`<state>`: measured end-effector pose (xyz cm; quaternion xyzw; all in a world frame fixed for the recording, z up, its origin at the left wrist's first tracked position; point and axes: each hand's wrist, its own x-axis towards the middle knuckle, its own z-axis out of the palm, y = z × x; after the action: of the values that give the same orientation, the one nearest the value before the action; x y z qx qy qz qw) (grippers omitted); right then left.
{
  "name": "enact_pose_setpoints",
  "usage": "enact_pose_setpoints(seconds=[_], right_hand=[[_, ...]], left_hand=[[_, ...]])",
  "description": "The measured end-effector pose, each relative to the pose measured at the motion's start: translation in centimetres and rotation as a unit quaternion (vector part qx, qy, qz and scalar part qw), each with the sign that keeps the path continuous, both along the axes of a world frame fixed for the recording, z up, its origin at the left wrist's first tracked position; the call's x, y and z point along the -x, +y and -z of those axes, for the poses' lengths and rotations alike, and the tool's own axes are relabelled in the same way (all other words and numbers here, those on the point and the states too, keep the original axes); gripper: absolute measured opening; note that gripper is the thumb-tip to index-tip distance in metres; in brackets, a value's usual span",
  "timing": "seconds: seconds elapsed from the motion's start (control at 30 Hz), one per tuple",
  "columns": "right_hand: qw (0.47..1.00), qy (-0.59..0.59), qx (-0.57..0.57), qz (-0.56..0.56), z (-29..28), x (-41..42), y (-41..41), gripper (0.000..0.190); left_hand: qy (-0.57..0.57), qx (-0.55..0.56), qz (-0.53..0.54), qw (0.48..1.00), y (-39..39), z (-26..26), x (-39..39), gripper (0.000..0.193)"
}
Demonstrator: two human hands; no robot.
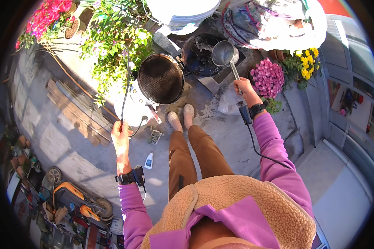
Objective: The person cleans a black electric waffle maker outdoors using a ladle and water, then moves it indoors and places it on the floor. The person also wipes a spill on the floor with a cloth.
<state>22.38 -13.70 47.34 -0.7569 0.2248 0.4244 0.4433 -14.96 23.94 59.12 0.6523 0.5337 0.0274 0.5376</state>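
Note:
My right hand (243,86) grips the handle of a metal ladle (223,53). The ladle's bowl is over the right edge of a dark round pan (199,56) that has wet, whitish residue in it. My left hand (121,129) pinches a black power cord (126,90), which rises in front of the leafy plant. The pan's round lid or upper plate (161,78), dark and textured inside, stands open on a hinge at the pan's left. A white part with a black plug or cord end (144,118) is close to my left hand, in bright glare.
Potted pink chrysanthemums (267,77) and yellow flowers (306,67) stand at the right. Wooden planks (78,112) lie at the left. A small white bottle (149,161) is on the concrete near my feet. An orange scooter (71,190) is at lower left, a large white bucket (184,15) at the top.

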Motion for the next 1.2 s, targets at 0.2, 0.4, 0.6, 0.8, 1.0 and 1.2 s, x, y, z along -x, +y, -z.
enact_pose_setpoints(seconds=[0.2, 0.4, 0.6, 0.8, 1.0, 1.2], right_hand=[[0.950, -0.179, 0.215, -0.136, 1.7, 1.1, 2.2, 0.050], [0.872, -0.289, 0.335, -0.209, -3.0, 5.6, -0.9, 0.064], [0.814, -0.399, 0.366, -0.210, -7.0, 10.3, -4.0, 0.064], [0.838, -0.502, 0.165, -0.137, -10.1, 10.1, -1.0, 0.061], [0.933, -0.305, -0.169, -0.084, -10.9, 0.4, 10.0, 0.044], [0.903, -0.085, -0.389, -0.163, -5.8, -10.0, 19.8, 0.013]], left_hand=[[0.010, -0.012, 0.015, 1.000, -2.1, -0.8, 1.8, 0.025], [-0.016, 0.010, 0.000, 1.000, -3.0, -0.2, 4.3, 0.024], [-0.032, 0.037, -0.014, 0.999, -3.2, -0.1, 6.4, 0.024], [-0.037, 0.039, -0.020, 0.998, -3.8, 0.3, 7.4, 0.025], [-0.044, 0.031, -0.006, 0.999, -5.5, -0.2, 7.2, 0.024], [-0.032, -0.033, -0.041, 0.998, -8.0, -2.6, 6.4, 0.026]])
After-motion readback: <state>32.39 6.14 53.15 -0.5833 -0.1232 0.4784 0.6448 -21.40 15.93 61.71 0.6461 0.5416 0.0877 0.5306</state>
